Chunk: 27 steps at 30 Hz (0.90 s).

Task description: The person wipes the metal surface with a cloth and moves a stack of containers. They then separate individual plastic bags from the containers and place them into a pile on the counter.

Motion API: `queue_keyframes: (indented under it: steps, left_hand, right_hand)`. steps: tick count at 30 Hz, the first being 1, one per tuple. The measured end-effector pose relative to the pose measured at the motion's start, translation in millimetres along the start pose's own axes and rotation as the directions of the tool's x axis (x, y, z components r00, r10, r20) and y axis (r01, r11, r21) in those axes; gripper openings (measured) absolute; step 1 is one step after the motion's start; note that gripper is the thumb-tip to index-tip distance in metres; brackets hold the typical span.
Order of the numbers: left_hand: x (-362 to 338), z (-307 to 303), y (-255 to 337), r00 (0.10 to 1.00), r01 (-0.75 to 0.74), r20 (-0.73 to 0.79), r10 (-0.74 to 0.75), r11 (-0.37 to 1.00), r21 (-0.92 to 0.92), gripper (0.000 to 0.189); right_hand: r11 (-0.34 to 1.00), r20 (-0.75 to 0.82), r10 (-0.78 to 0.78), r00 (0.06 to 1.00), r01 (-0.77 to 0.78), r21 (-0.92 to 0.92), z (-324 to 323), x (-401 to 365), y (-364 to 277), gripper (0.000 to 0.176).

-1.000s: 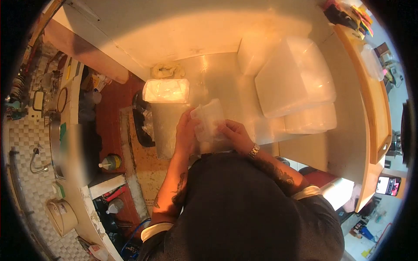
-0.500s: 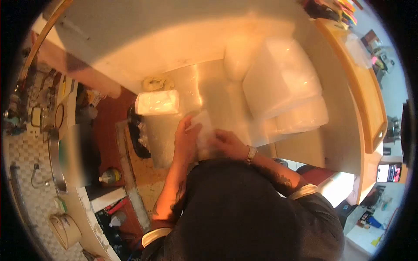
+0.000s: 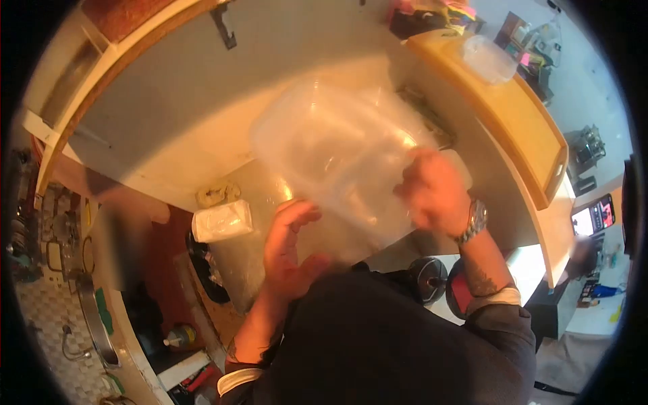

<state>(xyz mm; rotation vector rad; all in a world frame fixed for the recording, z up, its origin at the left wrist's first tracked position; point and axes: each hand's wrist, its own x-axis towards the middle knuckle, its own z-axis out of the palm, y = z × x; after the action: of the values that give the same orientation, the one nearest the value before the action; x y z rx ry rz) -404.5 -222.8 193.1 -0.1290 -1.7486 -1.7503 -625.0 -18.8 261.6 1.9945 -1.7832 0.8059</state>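
Observation:
A large translucent plastic bundle [image 3: 317, 152], shiny and blurred by motion, lies tilted over the metal worktop [image 3: 236, 266]. At its right end my right hand [image 3: 437, 192], wearing a metal wristwatch, has its fingers curled in on the plastic; they are partly smeared. My left hand [image 3: 287, 246] is held near my body with fingers bent and apart, nothing in it. Its fingertips come near the bundle's lower left side. To the left of that hand sits a white wrapped packet [image 3: 223, 221], with a yellowish coil [image 3: 217, 195] just behind it.
A wall stands behind the worktop, and a wooden-edged ledge [image 3: 503, 121] runs along the right with a clear plastic tub [image 3: 489, 59] on it. A black tray [image 3: 199, 260] is at the worktop's left edge. Farther right stands a phone [image 3: 592, 216] with a lit screen.
The plastic bundle has moved left, and my right hand has gone from near my left hand to its right end. The small whitish plastic piece between my hands no longer shows. The view has shifted.

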Motion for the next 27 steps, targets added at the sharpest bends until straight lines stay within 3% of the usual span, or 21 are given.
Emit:
queue_keyframes:
  steps: [3, 6, 8, 9, 11, 14, 16, 20, 21, 23, 25, 26, 27]
  left_hand:
    - [5.1, 11.0, -14.3, 0.992, 0.111, 0.063, -0.114, 0.993, 0.041, 0.052]
    - [-4.7, 16.0, -23.7, 0.984, 0.158, 0.070, -0.166, 0.981, 0.109, 0.045]
    - [-19.1, 9.1, -29.5, 0.981, 0.179, 0.038, -0.188, 0.971, 0.160, 0.043]
    - [-30.4, 3.3, -33.2, 0.960, 0.281, -0.031, -0.280, 0.947, 0.157, 0.043]
    - [-57.3, -11.6, -35.5, 0.874, 0.477, -0.176, -0.454, 0.869, 0.128, 0.043]
    - [-93.2, -28.3, -14.8, 0.778, 0.600, -0.325, -0.537, 0.789, 0.134, 0.032]
    - [-121.9, -47.3, -11.5, 0.825, 0.539, -0.409, -0.391, 0.763, 0.357, 0.018]
    - [-147.5, -89.9, 24.9, 0.768, 0.593, -0.539, -0.347, 0.704, 0.391, 0.010]
    - [-143.1, -101.1, 38.4, 0.800, 0.562, -0.523, -0.295, 0.675, 0.478, 0.010]
    - [-114.8, -118.9, 79.1, 0.870, 0.483, -0.438, -0.227, 0.573, 0.662, 0.008]
    - [-75.3, -129.6, 129.6, 0.928, 0.369, -0.299, -0.221, 0.447, 0.815, 0.006]
    - [-55.3, -133.0, 154.4, 0.947, 0.301, -0.224, -0.231, 0.389, 0.871, 0.005]
    - [-36.8, -136.4, 177.2, 0.969, 0.195, -0.131, -0.210, 0.326, 0.925, 0.006]
  right_hand:
    - [0.961, -0.010, 0.186, 0.983, -0.184, -0.207, -5.0, -14.0, 36.1, 0.028]
    - [0.923, 0.133, 0.361, 0.923, -0.332, -0.194, 2.8, -36.8, 62.4, 0.030]
    - [0.928, 0.210, 0.362, 0.908, -0.331, -0.172, -1.0, -48.0, 68.7, 0.038]
    - [0.930, 0.251, 0.364, 0.897, -0.333, -0.157, -2.8, -52.3, 66.9, 0.042]
    - [0.915, 0.138, 0.399, 0.907, -0.384, -0.124, -6.4, -52.9, 54.7, 0.048]
    - [0.891, -0.004, 0.452, 0.892, -0.451, -0.043, -12.5, -49.5, 24.1, 0.063]
    - [0.872, -0.038, 0.489, 0.871, -0.490, -0.002, -15.0, -52.1, -3.6, 0.070]
    - [0.826, 0.081, 0.550, 0.832, -0.555, 0.101, -39.6, -61.9, -51.5, 0.069]
    - [0.805, 0.134, 0.560, 0.817, -0.575, 0.145, -56.6, -61.6, -60.1, 0.067]
    - [0.878, 0.220, 0.476, 0.851, -0.476, -0.058, -108.8, -49.8, -73.6, 0.057]
    - [0.908, 0.267, 0.418, 0.868, -0.397, -0.132, -165.2, -31.0, -87.8, 0.051]
    - [0.877, 0.317, 0.456, 0.832, -0.359, -0.319, -196.1, -9.9, -104.8, 0.044]
    - [0.861, 0.360, 0.481, 0.799, -0.354, -0.365, -221.7, 2.8, -113.5, 0.042]
